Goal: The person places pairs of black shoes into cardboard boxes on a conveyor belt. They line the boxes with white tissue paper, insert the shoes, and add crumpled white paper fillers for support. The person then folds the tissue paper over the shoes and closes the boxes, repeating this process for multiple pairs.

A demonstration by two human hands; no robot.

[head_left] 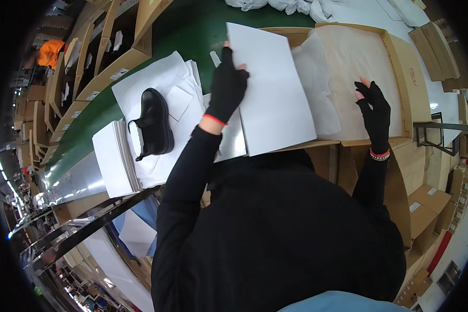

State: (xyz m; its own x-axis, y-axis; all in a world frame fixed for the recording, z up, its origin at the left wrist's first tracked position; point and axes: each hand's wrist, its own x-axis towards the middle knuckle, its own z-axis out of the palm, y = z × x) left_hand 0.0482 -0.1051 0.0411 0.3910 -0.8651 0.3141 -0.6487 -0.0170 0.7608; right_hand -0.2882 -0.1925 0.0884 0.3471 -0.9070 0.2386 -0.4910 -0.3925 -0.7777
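My left hand, in a black fingertip-less glove, grips the left edge of a stiff white sheet, its thumb over the face. The sheet leans across the left part of an open brown cardboard box. Thin whitish tissue paper lines that box. Over the tissue, near the box's right side, hovers my right hand, fingers apart and a little bent, holding nothing. To the left, a black ankle boot lies on its side on a pile of white paper.
Another stack of white sheets sits at the table's near left edge. Open brown boxes line the far left of the green tabletop. White wrapped bundles lie at the back. Cartons stand low on the right.
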